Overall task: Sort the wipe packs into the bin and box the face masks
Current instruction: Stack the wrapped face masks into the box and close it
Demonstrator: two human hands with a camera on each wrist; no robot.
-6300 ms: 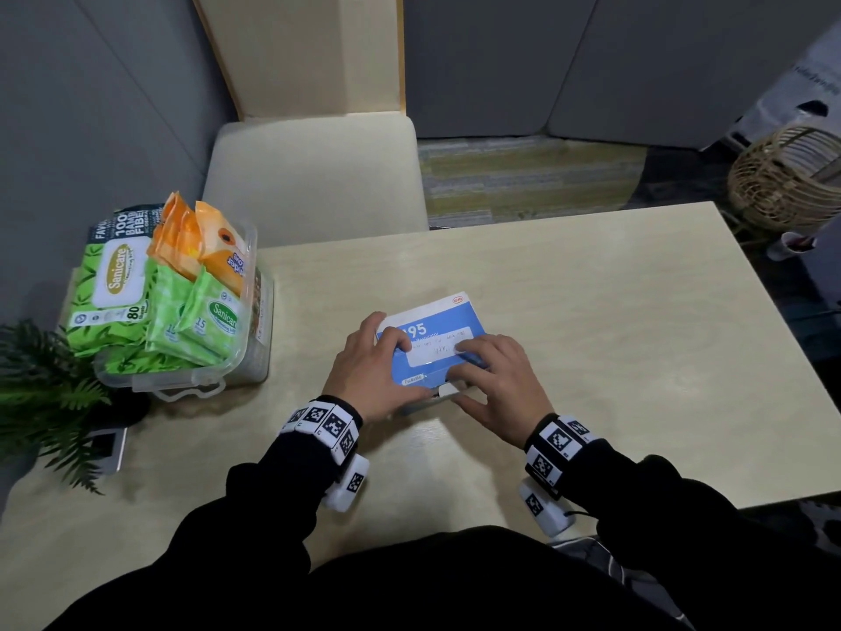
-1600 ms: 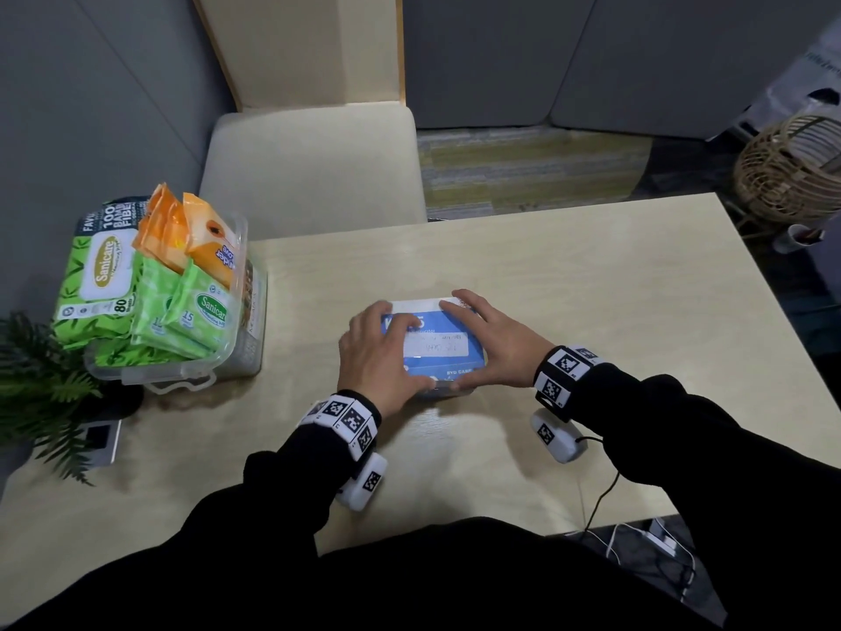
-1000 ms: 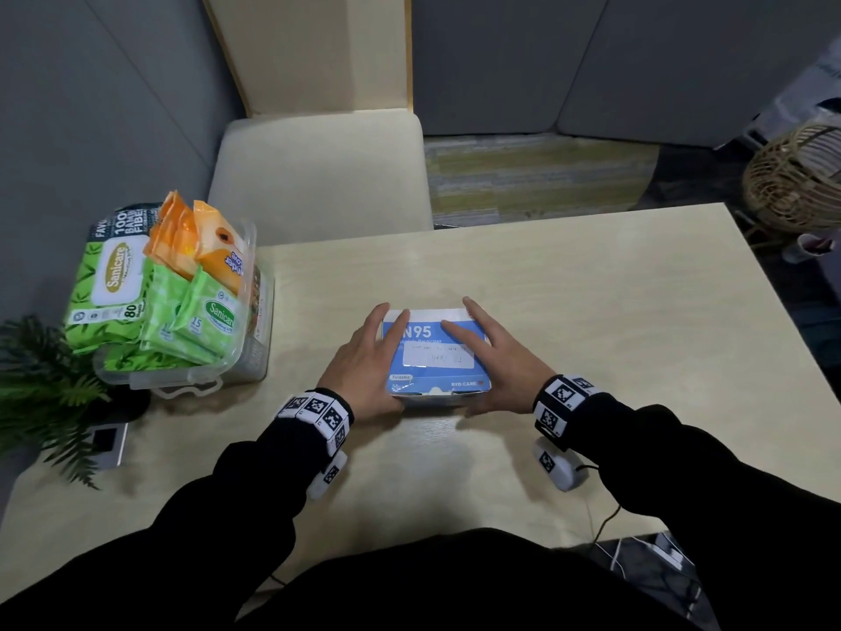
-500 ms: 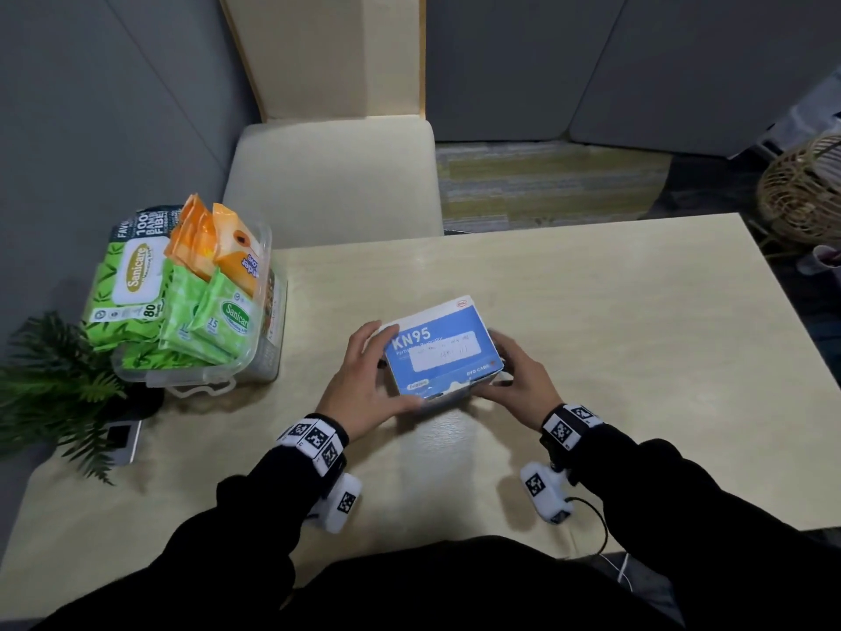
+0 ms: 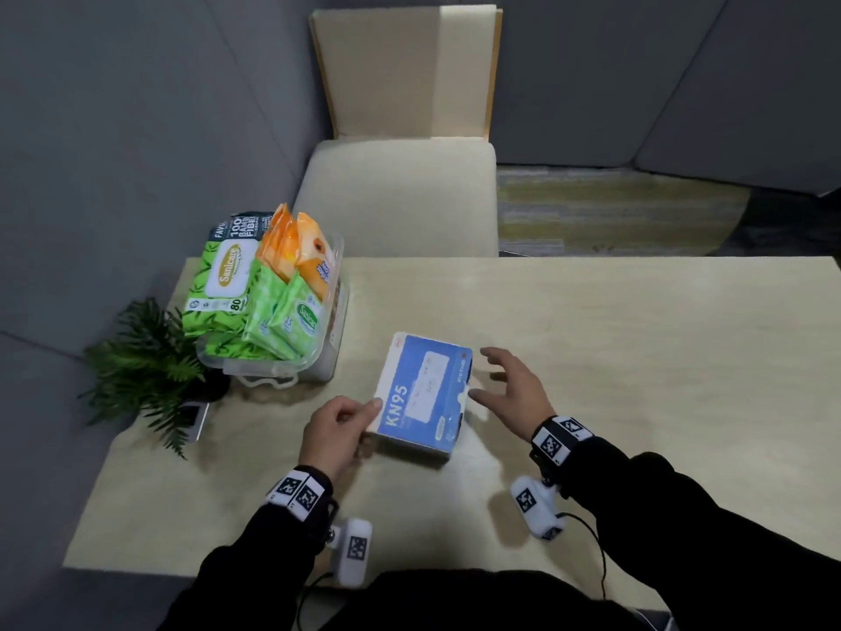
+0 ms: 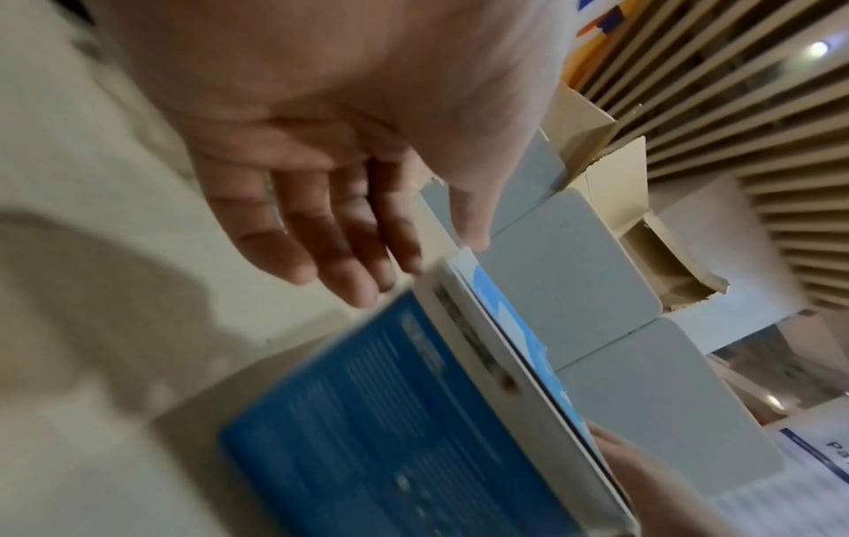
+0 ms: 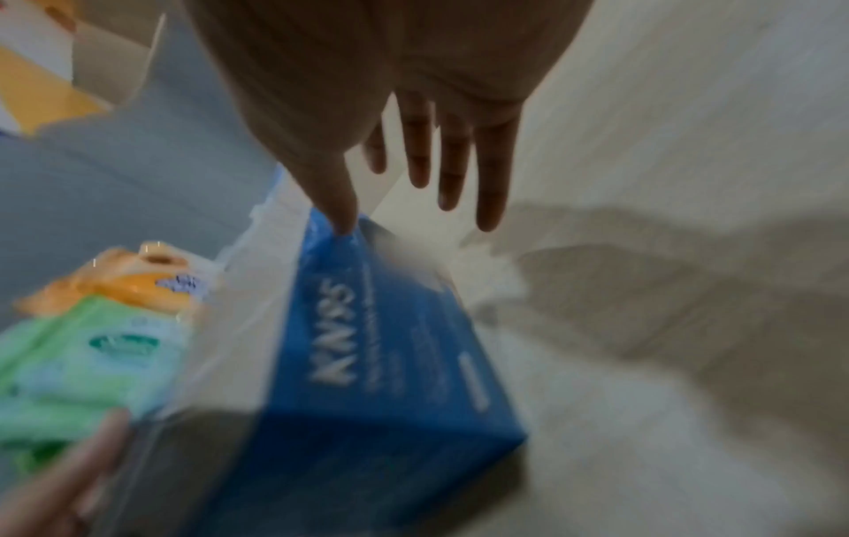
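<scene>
The blue KN95 mask box point(image 5: 421, 396) lies in mid-table with its flaps closed and its long side pointing away from me. My left hand point(image 5: 368, 409) pinches its near left corner, thumb on top; the left wrist view shows the thumb at the box's point(image 6: 367, 418) edge and the fingers point(image 6: 330, 261) alongside. My right hand point(image 5: 482, 375) hovers open beside the right edge, fingers spread; in the right wrist view its thumb tip meets the box's point(image 7: 377, 345) far corner. Green wipe packs point(image 5: 223, 284) and orange wipe packs point(image 5: 305, 257) stand in the clear bin point(image 5: 273, 380) at the left.
A potted plant point(image 5: 145, 371) and a small device point(image 5: 195, 416) sit at the table's left edge beside the bin. A cream chair point(image 5: 396, 198) stands behind the table. A cable hangs off the near edge by my right wrist.
The box has turned about a quarter turn and come down flat on the table. My right hand has let go and opened; my left hand keeps a corner.
</scene>
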